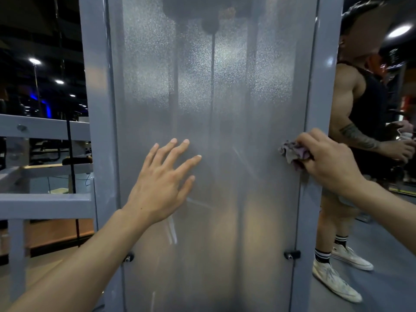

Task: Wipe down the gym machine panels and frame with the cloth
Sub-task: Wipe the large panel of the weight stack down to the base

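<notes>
Gripping one cloth (pixel 293 153), right hand (pixel 326 158) presses one panel's (pixel 213 97) edge; left hand (pixel 162 183) spreads flat, fingers straight.

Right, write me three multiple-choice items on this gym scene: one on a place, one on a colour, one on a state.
1. Where is the cloth?
A. At the panel's right edge
B. On the floor
C. Over the left rail

2. What colour is the machine frame?
A. Red
B. Grey
C. Yellow

3. How is the left hand?
A. Clenched in a fist
B. Gripping a bottle
C. Open, fingers spread on the panel

Answers: 1 A, the right hand holds it bunched there; 2 B, its posts are grey; 3 C, straight fingers lie against the frosted surface.
</notes>
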The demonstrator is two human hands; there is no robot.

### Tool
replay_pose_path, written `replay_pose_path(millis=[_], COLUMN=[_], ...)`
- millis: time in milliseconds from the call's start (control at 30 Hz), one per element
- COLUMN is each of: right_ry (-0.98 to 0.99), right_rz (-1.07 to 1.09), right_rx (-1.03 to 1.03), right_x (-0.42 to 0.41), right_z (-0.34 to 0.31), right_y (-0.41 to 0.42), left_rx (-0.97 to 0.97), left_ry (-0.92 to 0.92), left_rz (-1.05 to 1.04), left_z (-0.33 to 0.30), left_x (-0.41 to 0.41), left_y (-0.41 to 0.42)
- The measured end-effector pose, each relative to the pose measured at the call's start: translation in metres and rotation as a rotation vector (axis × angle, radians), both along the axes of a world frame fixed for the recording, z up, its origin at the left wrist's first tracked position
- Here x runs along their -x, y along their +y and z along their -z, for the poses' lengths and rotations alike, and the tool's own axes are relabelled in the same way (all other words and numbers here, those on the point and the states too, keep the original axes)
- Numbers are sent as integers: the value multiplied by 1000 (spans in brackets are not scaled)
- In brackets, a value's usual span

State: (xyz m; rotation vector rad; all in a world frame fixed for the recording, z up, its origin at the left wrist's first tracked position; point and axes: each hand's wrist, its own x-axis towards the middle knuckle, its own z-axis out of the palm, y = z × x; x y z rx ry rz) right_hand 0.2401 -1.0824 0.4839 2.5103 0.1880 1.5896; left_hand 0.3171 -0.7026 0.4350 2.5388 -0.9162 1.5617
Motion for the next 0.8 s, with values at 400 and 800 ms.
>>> replay_pose_path(millis=[400, 800], right_ry=[-66, -72], right_rz=[-23, -9], right_rx=[24, -51], right_x=[2, 3], right_z=[-27, -30], right_y=[7, 7], left_rx=[23, 13], left_ry=[21, 13], left_rz=[16, 17], left_z=[1, 0], left_x=[1, 0], left_y=[-2, -1])
